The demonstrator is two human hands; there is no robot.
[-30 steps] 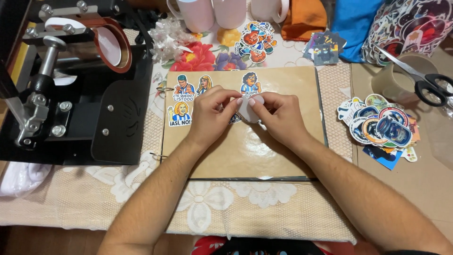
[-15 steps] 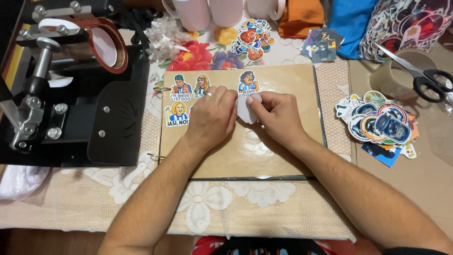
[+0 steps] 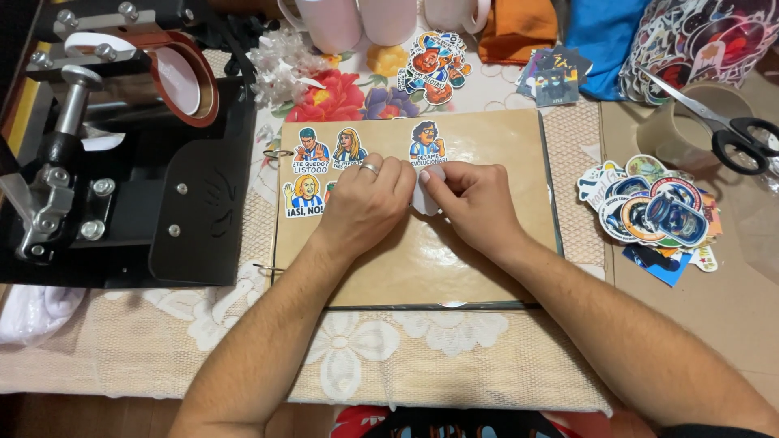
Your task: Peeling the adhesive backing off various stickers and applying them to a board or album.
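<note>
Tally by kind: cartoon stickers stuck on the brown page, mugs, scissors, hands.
Stickers on the brown page: 4 in full view (); a fifth may be hidden under the left hand
Mugs: 3 ()
Scissors: 1
Hands: 2, left and right hand, pinching a white sticker
Total: 10

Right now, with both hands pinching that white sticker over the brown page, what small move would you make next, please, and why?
I would probably peel the white sticker from its backing. Both the left hand and the right hand pinch its edges just above the brown page, and it is not yet stuck down. Four cartoon stickers already sit along the top, with bare page below.
</note>
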